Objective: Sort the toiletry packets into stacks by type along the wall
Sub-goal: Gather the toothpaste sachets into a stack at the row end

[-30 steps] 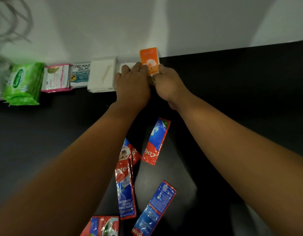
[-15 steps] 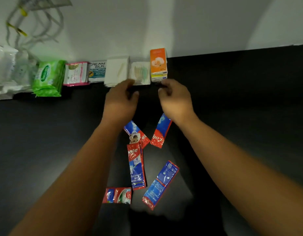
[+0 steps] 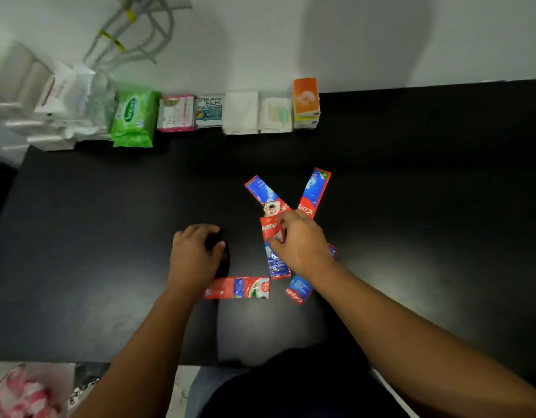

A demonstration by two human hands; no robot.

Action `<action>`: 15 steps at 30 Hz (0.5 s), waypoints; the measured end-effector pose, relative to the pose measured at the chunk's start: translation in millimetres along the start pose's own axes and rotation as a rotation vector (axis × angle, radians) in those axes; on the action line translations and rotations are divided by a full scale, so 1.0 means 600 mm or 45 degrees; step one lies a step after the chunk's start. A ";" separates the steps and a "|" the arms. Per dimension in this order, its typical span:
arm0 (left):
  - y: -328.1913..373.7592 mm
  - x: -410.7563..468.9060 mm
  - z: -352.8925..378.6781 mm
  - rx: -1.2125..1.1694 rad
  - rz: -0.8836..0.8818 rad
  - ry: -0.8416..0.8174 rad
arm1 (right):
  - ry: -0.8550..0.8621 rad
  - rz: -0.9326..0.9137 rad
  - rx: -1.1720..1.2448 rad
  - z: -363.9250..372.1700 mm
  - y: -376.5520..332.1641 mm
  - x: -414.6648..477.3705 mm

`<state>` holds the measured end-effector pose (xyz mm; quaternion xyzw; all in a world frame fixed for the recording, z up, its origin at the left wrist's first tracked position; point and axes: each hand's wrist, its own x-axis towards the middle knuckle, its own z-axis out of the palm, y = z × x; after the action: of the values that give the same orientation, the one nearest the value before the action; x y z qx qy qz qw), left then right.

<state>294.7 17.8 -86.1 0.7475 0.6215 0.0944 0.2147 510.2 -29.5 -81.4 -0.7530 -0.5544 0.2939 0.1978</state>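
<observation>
Black worktop point(image 3: 110, 236) meets a white wall point(image 3: 351, 40); along its far edge stand sorted stacks point(image 3: 241, 113), from a green wipes pack point(image 3: 134, 117) to an orange box point(image 3: 305, 98). Near the middle, the left hand point(image 3: 194, 257) has its grip loosely curled, empty. Right of it, the right hand point(image 3: 300, 242) grip pinches a toothpaste sachet point(image 3: 277, 263) among four loose others.

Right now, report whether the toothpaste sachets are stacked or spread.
Spread: toothpaste sachets lie scattered at differing angles; the right hand pinches one.
</observation>
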 end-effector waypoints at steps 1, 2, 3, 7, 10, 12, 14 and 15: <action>-0.011 -0.007 -0.005 0.003 -0.018 -0.038 | 0.001 0.031 -0.030 0.006 -0.004 -0.007; -0.023 -0.014 -0.010 0.014 -0.031 -0.074 | 0.009 0.055 -0.053 0.012 -0.008 -0.012; -0.034 -0.019 -0.016 0.036 -0.033 -0.105 | 0.013 0.082 -0.077 0.016 -0.011 -0.018; -0.074 -0.026 -0.036 0.104 0.011 -0.187 | 0.011 0.214 -0.139 0.027 -0.027 -0.025; -0.086 -0.023 -0.050 0.123 -0.055 -0.293 | 0.032 0.282 -0.108 0.028 -0.039 -0.022; -0.089 -0.020 -0.055 0.102 -0.117 -0.354 | 0.056 0.341 -0.098 0.027 -0.045 -0.019; -0.095 -0.016 -0.058 0.056 -0.131 -0.359 | 0.072 0.395 -0.140 0.023 -0.049 -0.018; -0.098 -0.014 -0.058 0.040 -0.109 -0.340 | 0.062 0.429 -0.161 0.022 -0.049 -0.016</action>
<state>226.7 24.7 -79.6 0.7293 0.6202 -0.0250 0.2877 478.7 -29.8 -70.9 -0.8531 -0.4328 0.2691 0.1116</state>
